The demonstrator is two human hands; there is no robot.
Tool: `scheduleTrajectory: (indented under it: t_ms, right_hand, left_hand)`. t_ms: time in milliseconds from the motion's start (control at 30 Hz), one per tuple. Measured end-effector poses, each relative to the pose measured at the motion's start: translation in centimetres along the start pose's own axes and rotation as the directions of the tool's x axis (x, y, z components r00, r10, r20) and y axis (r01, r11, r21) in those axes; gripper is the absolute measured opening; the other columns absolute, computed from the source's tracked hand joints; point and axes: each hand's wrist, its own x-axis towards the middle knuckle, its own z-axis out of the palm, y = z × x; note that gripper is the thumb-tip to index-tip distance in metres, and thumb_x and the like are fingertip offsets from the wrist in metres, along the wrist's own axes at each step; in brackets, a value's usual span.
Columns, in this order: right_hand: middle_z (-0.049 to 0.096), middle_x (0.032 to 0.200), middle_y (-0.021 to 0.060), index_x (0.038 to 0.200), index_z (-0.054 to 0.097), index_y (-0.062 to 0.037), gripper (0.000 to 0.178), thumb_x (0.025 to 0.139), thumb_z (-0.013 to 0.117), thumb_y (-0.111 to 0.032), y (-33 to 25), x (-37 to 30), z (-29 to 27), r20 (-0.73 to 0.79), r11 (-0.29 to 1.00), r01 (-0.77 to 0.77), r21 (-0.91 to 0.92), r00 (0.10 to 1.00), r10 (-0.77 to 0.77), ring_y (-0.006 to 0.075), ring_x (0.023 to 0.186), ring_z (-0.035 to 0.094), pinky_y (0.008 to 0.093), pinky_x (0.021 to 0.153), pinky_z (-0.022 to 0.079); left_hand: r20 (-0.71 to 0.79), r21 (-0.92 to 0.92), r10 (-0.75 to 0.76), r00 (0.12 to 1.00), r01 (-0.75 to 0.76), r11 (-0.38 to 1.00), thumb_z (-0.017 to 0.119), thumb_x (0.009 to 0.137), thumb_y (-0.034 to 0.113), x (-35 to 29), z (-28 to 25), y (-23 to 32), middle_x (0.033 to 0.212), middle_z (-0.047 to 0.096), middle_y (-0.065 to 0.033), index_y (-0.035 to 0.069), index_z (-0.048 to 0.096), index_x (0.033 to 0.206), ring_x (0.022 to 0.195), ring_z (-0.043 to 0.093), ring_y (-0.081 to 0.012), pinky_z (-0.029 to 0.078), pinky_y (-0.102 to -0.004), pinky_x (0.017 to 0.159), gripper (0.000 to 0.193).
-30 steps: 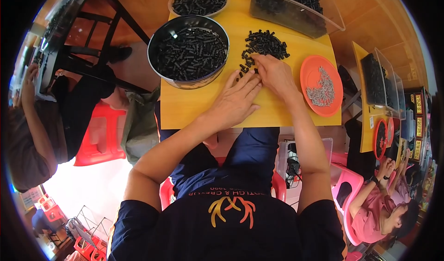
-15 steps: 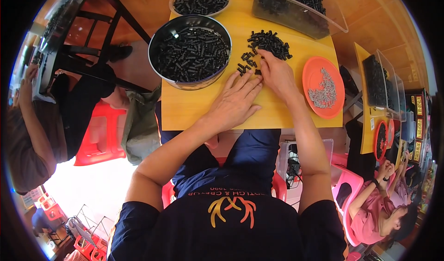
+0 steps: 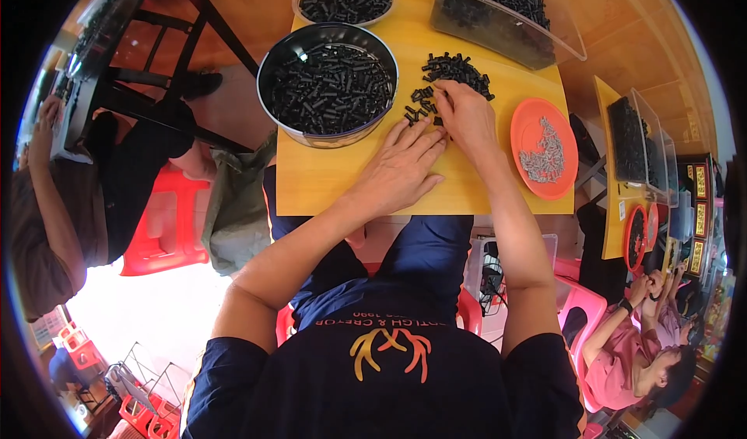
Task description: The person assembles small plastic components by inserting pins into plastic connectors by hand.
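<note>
My left hand (image 3: 398,168) lies palm down on the yellow table (image 3: 327,190), fingers stretched out and fingertips beside a few loose black pieces (image 3: 416,114). These are short, tube-like black parts. Just right of it, my right hand (image 3: 469,120) bends over the near edge of a pile of the same black parts (image 3: 457,69). Its thumb and forefinger are close together among the pieces; whatever is between them is too small to make out. A large round tin (image 3: 327,89) full of black parts stands left of the pile.
An orange-red plate (image 3: 523,147) of small silver screw-like pieces lies right of my right hand. Behind stand a shallow bowl (image 3: 381,17) and a clear plastic bin (image 3: 498,38), both with black parts. People sit at other tables on both sides.
My right thumb and forefinger have drawn closer together over the loose pieces. My left hand stays flat in place. The view has shifted slightly.
</note>
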Motion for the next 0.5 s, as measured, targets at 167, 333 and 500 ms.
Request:
scheduleTrajectory:
  t_ms: [167, 333, 500]
  right_hand:
    - [0.069, 0.096, 0.0120, 0.104, 0.071, -0.0114, 0.020, 0.090, 0.063, -0.024, -0.4, 1.1, -0.4, 0.167, 0.990, 0.012, -0.142, 0.986, 0.012, 0.0341, 0.082, 0.068, 0.0449, 0.071, 0.055]
    - [0.069, 0.091, 0.0122, 0.103, 0.070, -0.0094, 0.020, 0.088, 0.066, -0.023, -0.5, 1.0, -0.1, 0.113, 0.996, -0.018, -0.085, 0.993, 0.027, 0.0336, 0.079, 0.068, 0.0436, 0.070, 0.054]
    - [0.069, 0.083, 0.0073, 0.103, 0.068, -0.0061, 0.020, 0.088, 0.071, -0.019, -0.5, -1.0, -1.2, 0.054, 0.961, -0.144, 0.234, 0.989, 0.135, 0.0207, 0.067, 0.066, 0.0320, 0.064, 0.052]
  left_hand:
    - [-0.011, 0.003, 0.015, 1.000, -0.015, 1.000, 0.065, 0.085, 0.020, -0.1, -0.1, 0.1, 0.143, 0.048, -0.0133, 0.002, 0.054, 0.133, 0.142, 0.033, -0.0337, 0.022, -0.0504, 0.119, 0.053]
    - [-0.020, -0.007, 0.017, 1.000, -0.017, 1.000, 0.065, 0.084, 0.019, -0.3, -0.2, 0.2, 0.144, 0.047, -0.0122, 0.002, 0.055, 0.132, 0.143, 0.031, -0.0336, 0.021, -0.0504, 0.119, 0.051]
    - [-0.260, -0.135, 0.018, 0.966, -0.055, 0.989, 0.071, 0.083, 0.015, -0.4, -0.2, -0.2, 0.120, 0.057, -0.0140, -0.001, 0.060, 0.118, 0.122, 0.049, -0.0346, 0.034, -0.0524, 0.107, 0.040]
